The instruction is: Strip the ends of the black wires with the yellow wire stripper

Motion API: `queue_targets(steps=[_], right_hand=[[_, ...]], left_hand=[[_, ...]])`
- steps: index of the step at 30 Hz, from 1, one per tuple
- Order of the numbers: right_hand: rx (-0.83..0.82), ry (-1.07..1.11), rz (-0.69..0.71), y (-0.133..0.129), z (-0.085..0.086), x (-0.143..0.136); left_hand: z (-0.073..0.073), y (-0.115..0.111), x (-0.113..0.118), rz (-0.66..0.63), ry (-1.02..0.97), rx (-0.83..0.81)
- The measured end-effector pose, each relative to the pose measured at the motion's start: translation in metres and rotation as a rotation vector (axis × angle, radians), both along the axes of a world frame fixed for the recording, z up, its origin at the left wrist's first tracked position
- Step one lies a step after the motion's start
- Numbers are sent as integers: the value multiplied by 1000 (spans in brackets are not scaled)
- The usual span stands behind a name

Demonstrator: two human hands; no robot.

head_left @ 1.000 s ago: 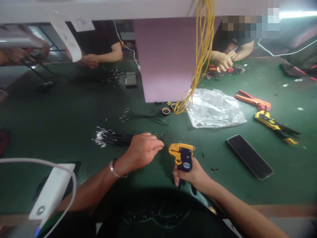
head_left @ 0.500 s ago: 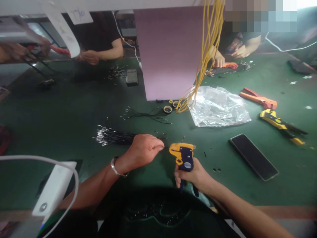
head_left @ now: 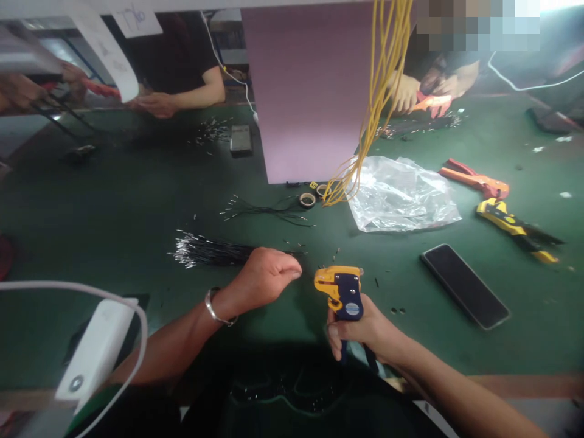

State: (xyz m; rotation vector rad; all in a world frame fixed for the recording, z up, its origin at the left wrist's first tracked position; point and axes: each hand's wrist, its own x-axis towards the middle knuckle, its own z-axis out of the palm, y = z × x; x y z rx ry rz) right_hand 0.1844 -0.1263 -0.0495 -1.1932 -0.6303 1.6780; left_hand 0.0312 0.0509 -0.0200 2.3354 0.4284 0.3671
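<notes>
Slightly toward the near edge of the green tabletop [head_left: 150, 201] and to the right, the yellow-and-blue pistol-shaped tool [head_left: 350, 293] has been drawn since the earlier frame, so that the gap between its nose and the left hand [head_left: 263, 277] has been widened. The tool is gripped by its handles in the right hand [head_left: 365, 325], above the middle of the near edge. The left hand is closed, thumb and fingers pinched together; whether anything is held there cannot be told.

Just behind the left hand, a bundle of black wires [head_left: 214, 250] is laid lengthwise, its silvery ends fanned toward the left edge. Farther toward the far edge, a few loose black wires [head_left: 260, 210] are spread beside a dark ring [head_left: 307, 200]. Yellow wires [head_left: 371, 121] are hung down in front of a pink panel [head_left: 310, 91], next to a clear plastic bag [head_left: 401, 194]. Toward the right edge are placed an orange-and-red tool [head_left: 474, 177], a yellow-and-black tool [head_left: 506, 220] and a phone [head_left: 465, 286]. By the far edge, another orange tool [head_left: 433, 103] is held by a co-worker.
</notes>
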Motion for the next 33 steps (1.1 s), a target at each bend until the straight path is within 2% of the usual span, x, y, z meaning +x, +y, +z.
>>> queue_targets(steps=[4, 6, 9, 11, 13, 14, 16, 17, 19, 22, 25, 29, 33], right_hand=[[5, -10, -9, 0, -1, 2], [-3, -16, -24, 1, -1, 3], [2, -14, -37, 1, -3, 7], [20, -13, -39, -1, -5, 8], [40, -16, -32, -2, -7, 9], [51, -16, -31, -2, -8, 9], [63, -12, -37, -3, -9, 9], [67, -11, -39, -3, -10, 8], [72, -13, -32, -3, -11, 8], [86, -48, 20, -2, -11, 6], [85, -72, 67, 0, -10, 5], [72, -107, 92, 3, -11, 2], [63, -120, 98, 4, -12, -1]], left_hand=[[-4, 2, 2, 2, 34, -3], [0, 4, 1, 8, 44, 69], [18, 3, -3, 114, -49, 273], [33, -4, -7, 211, -162, 317], [43, -13, -11, 257, -177, 139], [43, -18, -13, 210, -83, -50], [35, -26, -14, 59, 111, -535], [28, -28, -14, 45, 127, -746], [13, -30, -14, 173, 7, -1006], [0, -28, -14, 292, -263, -1128], [-1, -24, -17, 310, -483, -1170], [1, -20, -19, 288, -486, -1171], [2, -20, -18, 321, -437, -1155]])
